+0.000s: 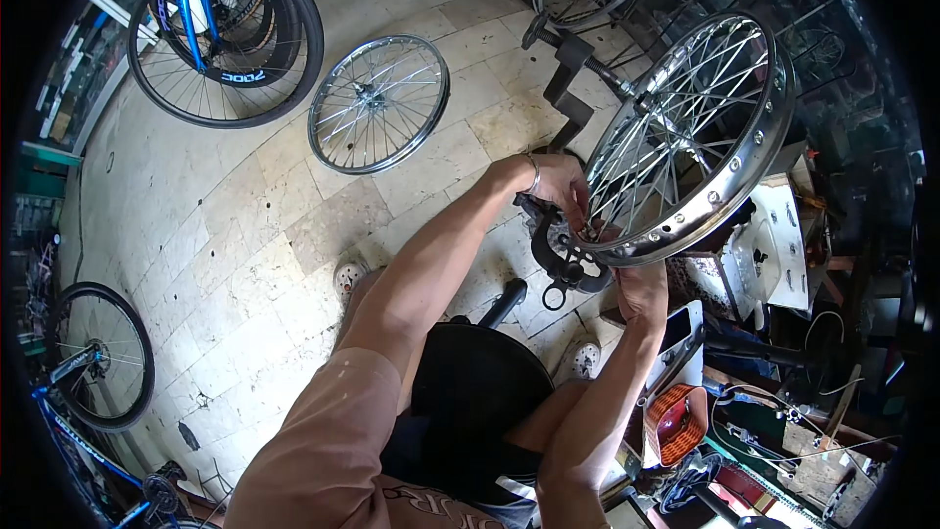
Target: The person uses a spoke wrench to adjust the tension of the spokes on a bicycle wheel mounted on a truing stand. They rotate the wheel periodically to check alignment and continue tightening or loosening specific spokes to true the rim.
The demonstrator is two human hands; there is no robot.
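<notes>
A bare metal bicycle wheel (720, 198), with spokes and no tyre, sits upright in a dark metal truing stand (566, 88) on my right. At the near lower part of its rim, my left hand (562, 186) pinches its fingers together among the spoke ends; whatever small piece is between them is hidden. My right hand (638, 286) comes up from below and wraps round the rim, its fingertips showing inside beside the left ones. The stand's clamp part (568, 264) with round openings is just under my left hand.
Another bare wheel (379, 104) lies on the tiled floor (255, 245). Blue bicycles with black-tyred wheels (308, 49) stand at the far left and lower left. A black round stool seat (475, 382) is below me. An orange basket (676, 423), a phone (676, 328) and cluttered tools lie at right.
</notes>
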